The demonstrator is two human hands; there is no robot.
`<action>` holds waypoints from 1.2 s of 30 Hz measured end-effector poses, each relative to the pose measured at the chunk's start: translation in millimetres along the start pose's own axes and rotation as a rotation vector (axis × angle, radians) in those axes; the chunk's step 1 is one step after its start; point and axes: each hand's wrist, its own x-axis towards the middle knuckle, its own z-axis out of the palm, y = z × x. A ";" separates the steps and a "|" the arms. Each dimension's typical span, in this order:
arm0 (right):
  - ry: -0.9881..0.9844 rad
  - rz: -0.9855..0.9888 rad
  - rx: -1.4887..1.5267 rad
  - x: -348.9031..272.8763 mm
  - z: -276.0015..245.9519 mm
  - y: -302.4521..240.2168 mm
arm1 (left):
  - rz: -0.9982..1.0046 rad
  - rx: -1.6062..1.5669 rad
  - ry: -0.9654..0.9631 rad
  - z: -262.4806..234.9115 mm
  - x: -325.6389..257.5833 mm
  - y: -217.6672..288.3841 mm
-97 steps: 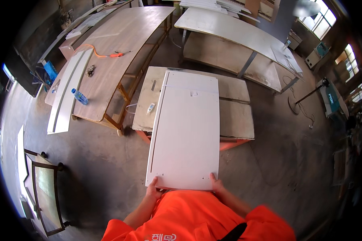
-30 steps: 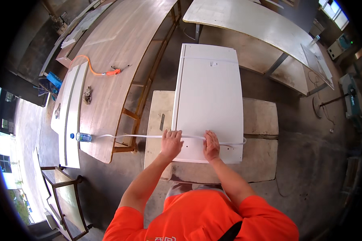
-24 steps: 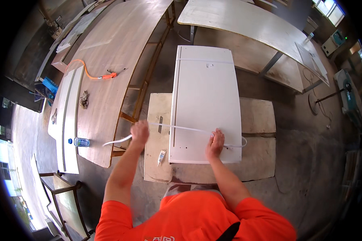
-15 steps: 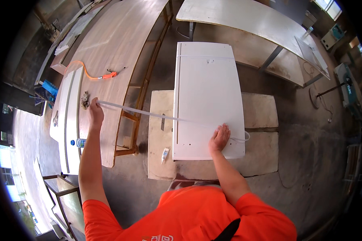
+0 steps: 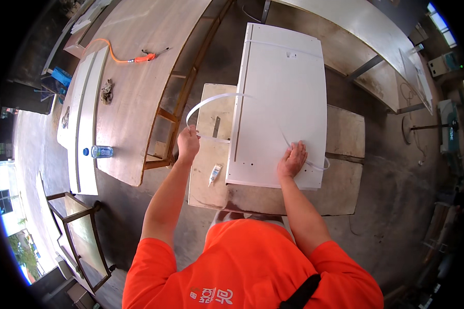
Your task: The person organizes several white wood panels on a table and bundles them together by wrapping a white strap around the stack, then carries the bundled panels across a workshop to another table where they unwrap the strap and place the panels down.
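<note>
A stack of white panels (image 5: 283,108) lies before me on a low worn platform (image 5: 206,190). My left hand (image 5: 188,143), left of the stack, is closed on a white strapping band (image 5: 203,102). From there the band arcs up over the panel face, where it blurs; another stretch runs to the stack's left edge. My right hand (image 5: 293,160) rests on the near right of the top panel, fingers over the band, which loops out past the right edge. Its fingertips are partly hidden. A second band (image 5: 273,43) crosses the far end. A small white tube (image 5: 215,175) lies left of the stack.
On the wooden table (image 5: 139,103) at left lie an orange air gun (image 5: 144,57) with hose, a crumpled rag (image 5: 106,91), a bottle (image 5: 100,151) and long white boards (image 5: 82,129). Another long table (image 5: 345,26) stands at the far right. A framed stand (image 5: 77,219) is at lower left.
My left hand has come rightward from over the wooden table to near the stack, and the taut band has slackened into an arc. My right hand stays on the panel. The view has shifted.
</note>
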 end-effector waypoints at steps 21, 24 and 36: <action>-0.151 -0.169 -0.022 1.8 -5.4 -7.0 | 0.230 0.150 -0.112 72.6 -54.5 -6.2; -0.188 -0.190 -0.020 4.6 -10.9 -11.5 | 0.182 0.131 -0.162 65.6 -59.2 0.1; -0.426 -0.252 0.044 13.5 -41.1 -29.4 | 0.176 0.230 -0.085 103.2 -132.0 1.0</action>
